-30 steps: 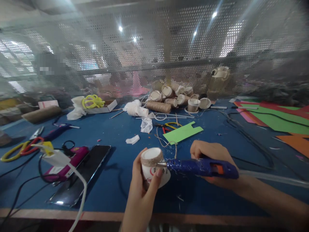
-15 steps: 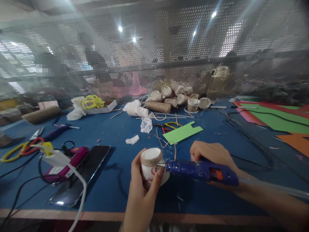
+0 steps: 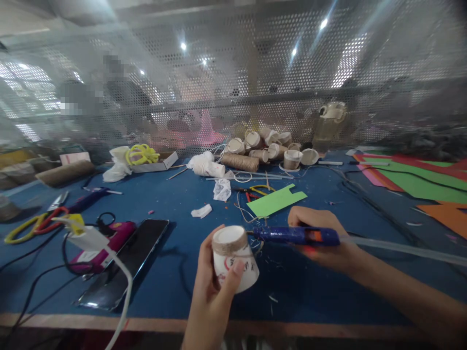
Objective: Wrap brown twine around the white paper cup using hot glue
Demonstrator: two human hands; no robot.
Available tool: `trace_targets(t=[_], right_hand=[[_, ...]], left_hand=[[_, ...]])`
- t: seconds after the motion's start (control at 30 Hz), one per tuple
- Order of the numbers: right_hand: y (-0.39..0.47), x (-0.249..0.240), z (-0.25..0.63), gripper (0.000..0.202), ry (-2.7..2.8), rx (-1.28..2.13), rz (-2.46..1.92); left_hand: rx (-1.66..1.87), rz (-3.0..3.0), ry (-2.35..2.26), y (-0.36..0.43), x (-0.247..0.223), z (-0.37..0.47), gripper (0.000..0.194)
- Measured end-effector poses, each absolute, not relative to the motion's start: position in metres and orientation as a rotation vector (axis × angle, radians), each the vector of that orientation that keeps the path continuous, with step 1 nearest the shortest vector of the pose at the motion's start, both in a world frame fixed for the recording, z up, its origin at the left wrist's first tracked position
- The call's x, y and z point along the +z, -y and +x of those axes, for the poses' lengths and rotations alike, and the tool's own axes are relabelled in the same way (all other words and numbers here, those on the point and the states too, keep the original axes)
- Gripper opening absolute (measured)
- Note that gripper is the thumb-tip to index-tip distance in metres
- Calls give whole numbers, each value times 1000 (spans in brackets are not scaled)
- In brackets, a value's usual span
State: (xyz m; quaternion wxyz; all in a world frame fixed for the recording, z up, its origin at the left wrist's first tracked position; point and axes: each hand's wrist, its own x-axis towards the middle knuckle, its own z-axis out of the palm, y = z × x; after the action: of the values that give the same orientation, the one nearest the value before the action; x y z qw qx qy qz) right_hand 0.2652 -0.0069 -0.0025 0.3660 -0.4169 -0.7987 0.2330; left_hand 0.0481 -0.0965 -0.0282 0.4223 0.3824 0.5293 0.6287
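Observation:
My left hand (image 3: pixel 215 287) grips a white paper cup (image 3: pixel 233 272) turned bottom up, thumb on its printed side. Brown twine (image 3: pixel 230 247) is wound round the cup near its upturned base. In my right hand (image 3: pixel 321 228) is a blue hot glue gun (image 3: pixel 292 235), my fingers closed round its handle. A clear glue stick (image 3: pixel 394 247) trails from its back end. The nozzle points left, close beside the twine band; whether it touches cannot be made out. A loose strand of twine hangs at the cup's right side.
A green paper piece (image 3: pixel 277 201), pliers (image 3: pixel 260 189) and a twine roll (image 3: pixel 240 161) lie beyond the cup. Wrapped cups (image 3: pixel 292 159) are heaped at the back. A phone (image 3: pixel 126 267), cables and scissors (image 3: pixel 36 226) lie left. Coloured sheets (image 3: pixel 419 180) are at right.
The glue gun's nozzle has moved up and right, off the cup's front to its right side, and the gun is more level. The cup has tilted slightly in my left hand.

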Motion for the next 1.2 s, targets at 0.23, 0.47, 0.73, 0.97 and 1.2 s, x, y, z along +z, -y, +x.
trace_targets(t=[0.23,0.47,0.73,0.97,1.2], right_hand=[[-24,-11,269,33,1653,1073,-1321],[-43,-8,281,41,1572,1297,-1377],[-46,-10,292,44,1780,884,-1522],[-11,13,265,44,2025,677,-1309],[17,11,204,59,2211,1047,-858]], left_hand=[[1579,843,-1157,100,-28,45,63],[1615,696,-904,105,-18,41,69],[1562,757,-860,100,-30,36,72],[1536,775,-862,97,-35,34,65],[1560,725,-952,95,-25,36,62]])
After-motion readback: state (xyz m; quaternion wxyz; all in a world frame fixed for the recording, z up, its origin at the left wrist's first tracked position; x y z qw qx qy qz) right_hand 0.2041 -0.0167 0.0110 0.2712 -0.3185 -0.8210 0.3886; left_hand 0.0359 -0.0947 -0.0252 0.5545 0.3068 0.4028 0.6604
